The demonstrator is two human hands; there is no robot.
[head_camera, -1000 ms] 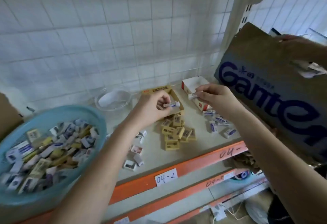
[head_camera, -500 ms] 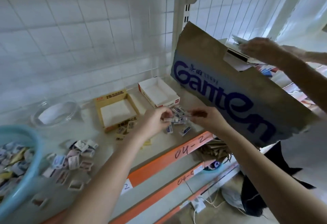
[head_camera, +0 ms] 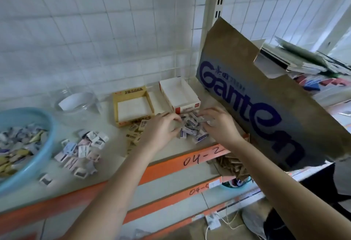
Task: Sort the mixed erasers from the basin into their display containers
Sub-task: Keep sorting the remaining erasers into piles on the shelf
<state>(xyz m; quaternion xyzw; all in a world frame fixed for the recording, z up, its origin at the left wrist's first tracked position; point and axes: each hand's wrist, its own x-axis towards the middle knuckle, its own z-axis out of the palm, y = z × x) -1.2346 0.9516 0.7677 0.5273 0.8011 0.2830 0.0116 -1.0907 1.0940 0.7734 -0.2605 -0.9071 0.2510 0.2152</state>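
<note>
Erasers (head_camera: 190,128): small white-blue blocks, heaped between left hand (head_camera: 161,130), right hand (head_camera: 221,126); fingers (head_camera: 171,119) blurred, hold unclear.

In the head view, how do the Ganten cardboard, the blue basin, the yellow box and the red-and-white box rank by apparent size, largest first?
1. Ganten cardboard
2. blue basin, though the frame edge cuts it
3. yellow box and red-and-white box: they look about alike, so unranked
</note>
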